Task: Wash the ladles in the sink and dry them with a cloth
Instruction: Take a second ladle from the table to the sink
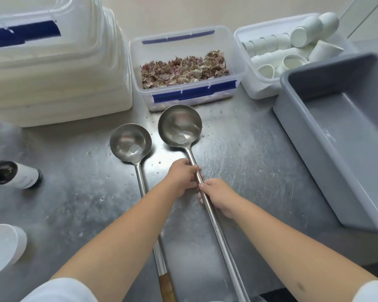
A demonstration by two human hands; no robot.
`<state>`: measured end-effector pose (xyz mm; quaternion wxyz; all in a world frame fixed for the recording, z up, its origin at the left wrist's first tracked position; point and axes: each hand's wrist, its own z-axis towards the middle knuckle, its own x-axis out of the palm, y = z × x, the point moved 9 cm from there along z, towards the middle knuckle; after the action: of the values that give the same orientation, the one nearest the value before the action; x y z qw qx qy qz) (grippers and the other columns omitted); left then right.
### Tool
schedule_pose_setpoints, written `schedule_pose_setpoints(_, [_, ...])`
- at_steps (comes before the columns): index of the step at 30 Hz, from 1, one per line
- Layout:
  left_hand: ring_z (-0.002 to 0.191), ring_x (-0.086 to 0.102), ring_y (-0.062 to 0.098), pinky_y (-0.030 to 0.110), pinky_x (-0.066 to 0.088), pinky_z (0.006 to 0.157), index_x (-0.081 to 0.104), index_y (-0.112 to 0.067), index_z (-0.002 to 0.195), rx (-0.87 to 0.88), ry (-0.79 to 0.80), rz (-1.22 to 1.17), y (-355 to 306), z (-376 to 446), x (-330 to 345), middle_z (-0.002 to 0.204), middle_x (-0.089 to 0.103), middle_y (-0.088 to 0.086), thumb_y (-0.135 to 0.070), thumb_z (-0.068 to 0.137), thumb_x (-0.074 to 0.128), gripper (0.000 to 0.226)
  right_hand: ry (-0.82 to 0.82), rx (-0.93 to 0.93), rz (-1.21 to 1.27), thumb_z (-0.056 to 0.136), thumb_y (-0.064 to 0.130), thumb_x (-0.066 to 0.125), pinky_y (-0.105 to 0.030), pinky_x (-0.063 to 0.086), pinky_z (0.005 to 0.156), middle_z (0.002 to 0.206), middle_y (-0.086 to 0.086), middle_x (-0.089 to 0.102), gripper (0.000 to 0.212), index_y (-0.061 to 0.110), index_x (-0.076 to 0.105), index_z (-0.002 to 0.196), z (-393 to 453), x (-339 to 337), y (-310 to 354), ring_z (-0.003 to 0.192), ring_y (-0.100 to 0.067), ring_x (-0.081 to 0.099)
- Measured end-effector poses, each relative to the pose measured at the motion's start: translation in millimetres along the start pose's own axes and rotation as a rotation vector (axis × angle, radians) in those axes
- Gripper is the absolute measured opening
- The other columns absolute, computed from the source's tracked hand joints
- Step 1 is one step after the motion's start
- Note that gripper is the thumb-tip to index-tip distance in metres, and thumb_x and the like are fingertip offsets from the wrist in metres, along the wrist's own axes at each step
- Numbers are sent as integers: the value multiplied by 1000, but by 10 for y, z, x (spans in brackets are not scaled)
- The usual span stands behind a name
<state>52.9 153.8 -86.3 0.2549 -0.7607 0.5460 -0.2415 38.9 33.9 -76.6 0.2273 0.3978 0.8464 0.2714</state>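
Two long steel ladles lie side by side on a wet steel counter (pixel 244 153), bowls facing up and away from me. The larger ladle (pixel 180 125) is on the right, with a little water in its bowl. My left hand (pixel 183 177) and my right hand (pixel 219 196) both grip its handle, left hand nearer the bowl. The smaller ladle (pixel 130 142) lies to the left with a wooden handle end (pixel 167 286); my left forearm crosses over its handle. No sink or cloth is in view.
Behind the ladles stand a clear box of dried petals (pixel 183 68), a stack of white containers (pixel 52 62) at left and a box of paper cups (pixel 288 51) at right. A grey tub (pixel 336 127) fills the right side. A dark bottle (pixel 15 174) and white cup (pixel 2 245) sit at left.
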Motion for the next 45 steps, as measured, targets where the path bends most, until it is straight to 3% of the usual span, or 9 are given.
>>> schedule_pose_setpoints(4, [79,67,27,39,57,66,54,-4,94,2,7,-20,-22,-89,31,87,64,13,-2,97,51,5,-16,9,19,102,18,46,-13,41,44,69,-1,63,25,10,60,84,-156,-76,30,47,-3,56])
schedule_pose_setpoints(8, [83,67,29,41,58,76,57,-1,95,-12,18,-77,-23,-160,95,90,64,14,-1,97,51,6,0,-1,88,102,13,45,-20,47,57,74,-5,63,24,9,61,84,-275,-110,52,57,-9,56])
schedule_pose_setpoints(15, [77,66,25,44,56,91,56,1,89,-25,77,-82,30,-441,340,83,62,14,0,98,50,11,-55,3,134,101,12,46,-20,48,52,71,-6,61,22,3,61,88,-629,-309,-1,54,-12,55])
schedule_pose_setpoints(18, [75,66,24,39,58,81,56,1,91,-16,116,-45,61,-618,491,82,61,13,0,98,49,10,-64,7,194,101,11,47,-22,49,54,71,-8,61,20,1,61,90,-810,-358,-115,54,-13,55])
schedule_pose_setpoints(25, [77,67,25,42,57,87,57,0,88,26,205,81,194,-1048,1008,79,63,12,-1,97,50,11,-118,-29,319,100,7,48,-22,51,54,71,-10,61,15,-2,59,95,-1447,-630,-446,54,-14,57])
schedule_pose_setpoints(35, [75,66,27,35,58,72,58,0,90,-3,325,227,944,-1819,2076,83,65,18,-1,97,50,12,-224,-51,405,100,9,49,-24,51,57,72,-10,61,17,-2,60,93,-2570,-1130,-1424,54,-12,57])
schedule_pose_setpoints(39, [75,66,27,41,57,81,58,0,88,-16,352,275,1380,-2238,2485,78,65,15,1,96,50,12,-274,-23,467,98,9,50,-24,51,58,70,-10,61,19,0,62,86,-3050,-1254,-1988,55,-14,57])
schedule_pose_setpoints(43, [82,67,29,42,59,81,58,5,99,-67,356,291,1871,-2662,2845,86,65,17,2,96,51,8,-308,9,545,92,5,49,-25,50,59,73,-10,58,15,-3,62,93,-3534,-1330,-2570,56,-15,56])
schedule_pose_setpoints(45, [84,68,28,39,60,73,58,6,105,-93,366,314,2120,-2859,3028,91,65,17,1,96,52,12,-334,25,583,93,5,48,-24,50,58,73,-10,58,16,-4,61,95,-3770,-1365,-2848,56,-14,55])
